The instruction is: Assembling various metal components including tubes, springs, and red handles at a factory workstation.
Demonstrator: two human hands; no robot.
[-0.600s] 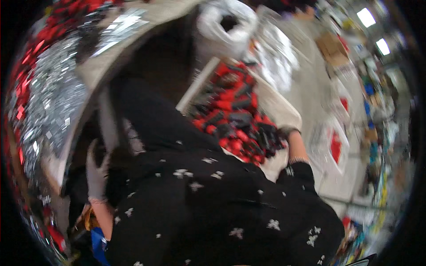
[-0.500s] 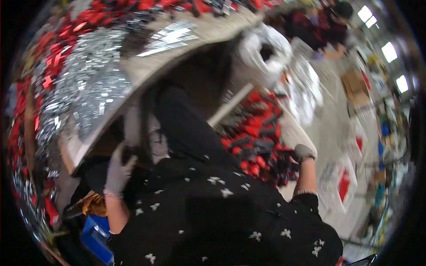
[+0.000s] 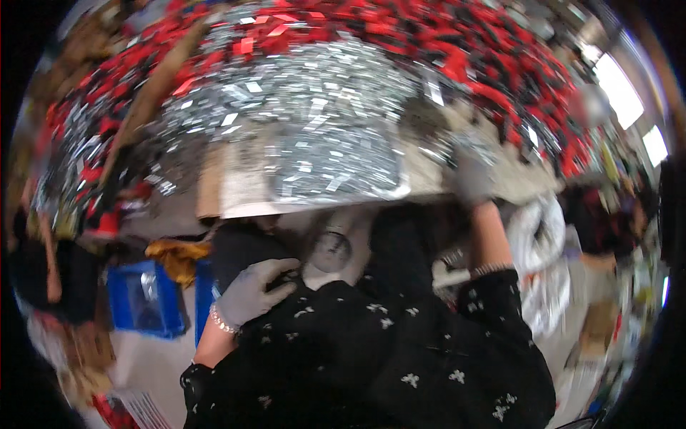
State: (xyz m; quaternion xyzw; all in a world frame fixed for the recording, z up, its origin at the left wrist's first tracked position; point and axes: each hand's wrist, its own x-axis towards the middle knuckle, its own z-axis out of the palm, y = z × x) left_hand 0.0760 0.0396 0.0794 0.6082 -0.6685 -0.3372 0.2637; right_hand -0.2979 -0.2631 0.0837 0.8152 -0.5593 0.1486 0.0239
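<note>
My left hand (image 3: pixel 257 292) wears a pale glove and hovers over my lap. Its thumb and fingers are apart, with nothing seen between them. At the table's front edge, right of the middle, is my right hand (image 3: pixel 473 175), also gloved and smeared by motion. Some shiny bits show by its fingers, but whether they are held cannot be made out. Small silver metal pieces (image 3: pixel 336 161) fill a shallow tray left of that hand. Behind the tray spreads a heap of similar silver pieces (image 3: pixel 314 79). A dark round patch (image 3: pixel 423 118) lies close to the right hand.
Red and black parts (image 3: pixel 443 36) are piled along the back of the table. A wooden strip (image 3: pixel 153 93) borders the heap at left. Blue bins (image 3: pixel 146 300) stand on the floor at left; white sacks (image 3: pixel 536 236) are at right. A co-worker's arm (image 3: pixel 51 261) shows far left.
My view has swung from the red and black parts beside my lap to the table. My right hand has left those parts for the table edge; my left hand is over my lap.
</note>
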